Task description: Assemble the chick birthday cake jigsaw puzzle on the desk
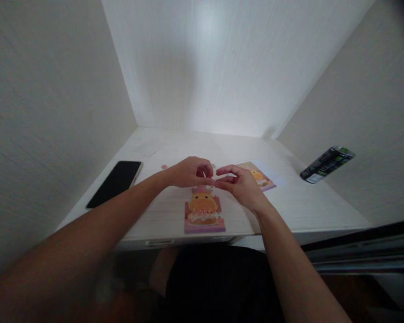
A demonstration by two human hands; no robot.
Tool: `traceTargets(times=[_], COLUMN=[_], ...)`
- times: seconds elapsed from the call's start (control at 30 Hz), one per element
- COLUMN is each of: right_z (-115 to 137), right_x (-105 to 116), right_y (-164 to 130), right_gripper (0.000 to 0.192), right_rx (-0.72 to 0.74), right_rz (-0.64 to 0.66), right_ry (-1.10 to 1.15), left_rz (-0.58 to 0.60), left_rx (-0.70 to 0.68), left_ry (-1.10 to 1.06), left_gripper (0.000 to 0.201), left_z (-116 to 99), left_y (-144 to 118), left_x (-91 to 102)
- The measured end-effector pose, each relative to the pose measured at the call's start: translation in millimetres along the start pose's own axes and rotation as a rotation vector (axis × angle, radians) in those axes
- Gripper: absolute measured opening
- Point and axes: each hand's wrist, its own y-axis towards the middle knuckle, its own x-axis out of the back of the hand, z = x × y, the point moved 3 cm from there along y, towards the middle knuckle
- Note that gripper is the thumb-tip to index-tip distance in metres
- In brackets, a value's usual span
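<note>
My left hand [195,172] and my right hand [241,183] meet fingertip to fingertip just above the table, both closed in a pinch. Whatever lies between the fingertips is too small and blurred to name. Below them is a partly assembled jigsaw puzzle [204,217], showing a yellow chick-like figure with cream on a pink and purple ground. Its upper edge is uneven and partly hidden by my left hand. A loose puzzle piece [164,167] lies left of my left hand, and another small piece [214,166] shows behind the fingers.
A printed picture card [264,178] with a similar chick lies behind my right hand, on a pale sheet. On the left rests a black tablet or large phone [116,184]. A dark can [326,165] stands at the right. White panels enclose the white table [148,220].
</note>
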Motion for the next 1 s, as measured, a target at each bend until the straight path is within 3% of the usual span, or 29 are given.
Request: traceTargets(times=[0.13,0.23,0.43,0.63,0.8,0.9,1.0], right_z=[2,0,1,3,-2,-2,4], right_x=[-8,-10,-19,-24,-23,-18,-20], right_y=[5,8,9,11,14,11,3], right_gripper=[0.030,0.029,0.023,0.026,0.030,0.023,0.015], right_rx=[0.095,0.122,0.141,0.139,0.090,0.124,0.216], right_rz=[-0.108,-0.204,-0.148,-0.228,-0.261,-0.239,-0.019], right_ry=[0.101,0.058,0.024,0.163,0.226,0.022,-0.326], left_rz=[0.027,-0.005,-0.106,-0.044,-0.046,-0.095,-0.117], left_rx=[0.041,0.080,0.187,0.194,0.197,0.291,0.335], left_ry=[-0.234,-0.309,-0.403,-0.463,-0.452,-0.318,-0.099], left_gripper=[0.028,0.026,0.028,0.023,0.036,0.037,0.035], left_z=[3,6,-1,-8,-1,1,-4], left_y=[2,2,0,-2,-4,-9,-22], left_x=[-3.3,-1.1,4.2,5.6,9.2,18.6,25.9])
